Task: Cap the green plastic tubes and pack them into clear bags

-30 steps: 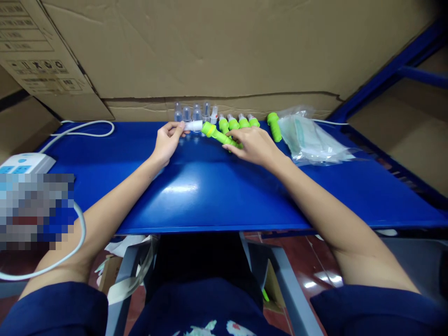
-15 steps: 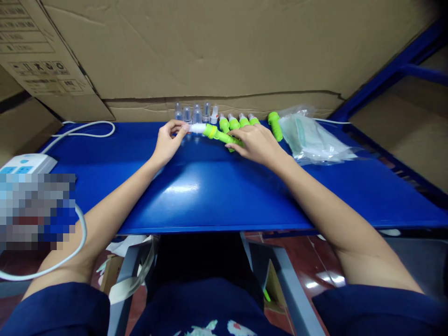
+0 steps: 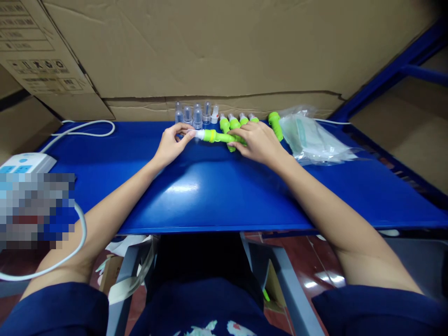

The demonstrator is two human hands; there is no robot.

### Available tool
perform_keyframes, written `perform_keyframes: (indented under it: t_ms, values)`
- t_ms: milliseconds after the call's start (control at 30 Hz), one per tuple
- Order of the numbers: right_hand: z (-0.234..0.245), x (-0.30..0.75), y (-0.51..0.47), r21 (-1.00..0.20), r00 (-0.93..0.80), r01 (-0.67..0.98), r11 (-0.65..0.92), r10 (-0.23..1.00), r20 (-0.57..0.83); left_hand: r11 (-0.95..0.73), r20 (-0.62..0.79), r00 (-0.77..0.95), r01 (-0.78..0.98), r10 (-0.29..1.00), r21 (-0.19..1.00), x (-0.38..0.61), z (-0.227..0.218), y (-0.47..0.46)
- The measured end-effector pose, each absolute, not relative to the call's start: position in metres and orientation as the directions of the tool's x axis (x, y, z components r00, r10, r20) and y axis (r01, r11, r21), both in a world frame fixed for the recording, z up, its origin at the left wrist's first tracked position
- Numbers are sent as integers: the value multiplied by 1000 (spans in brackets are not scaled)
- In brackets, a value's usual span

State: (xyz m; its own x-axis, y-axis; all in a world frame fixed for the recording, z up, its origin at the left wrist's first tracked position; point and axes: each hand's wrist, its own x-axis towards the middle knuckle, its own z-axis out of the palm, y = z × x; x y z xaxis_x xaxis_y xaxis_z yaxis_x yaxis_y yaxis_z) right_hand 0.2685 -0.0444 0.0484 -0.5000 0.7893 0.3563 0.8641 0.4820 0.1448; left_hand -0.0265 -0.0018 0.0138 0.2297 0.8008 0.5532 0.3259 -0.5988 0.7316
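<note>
A lime-green tube (image 3: 220, 137) with a yellow ring lies level between my two hands, a little above the blue tabletop. My left hand (image 3: 174, 142) is closed, thumb and fingers pinching the white tip (image 3: 199, 134) at the tube's left end. At the other end, my right hand (image 3: 257, 141) has its fingers bent over the green body and hides that part. Just behind, several similar green tubes (image 3: 234, 122) with pale tips lie side by side. Left of them stand several clear plastic caps (image 3: 198, 116) and one white cap piece (image 3: 214, 115).
Right of my right hand lie another green tube (image 3: 275, 126) and a clear plastic bag (image 3: 311, 137). A white power strip (image 3: 28, 162) with a cable (image 3: 87, 130) is on the left. Cardboard (image 3: 217, 51) closes off the back; a blue frame (image 3: 388, 70) rises on the right.
The held tube has turned from slanting to nearly level, its white tip end dropping slightly. My left hand has shifted a little right and down; my right hand has barely moved.
</note>
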Motion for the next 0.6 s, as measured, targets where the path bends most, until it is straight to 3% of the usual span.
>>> perform_keyframes:
  t_ms: [333,600]
  values:
    - [46,267,-45,126,-482,871,474,779,402,-648,587,276,279,761,709,-28,15,-3]
    - [45,262,-46,36,-493,848,529,761,421,-678,619,277,301,735,671,-25,11,-2]
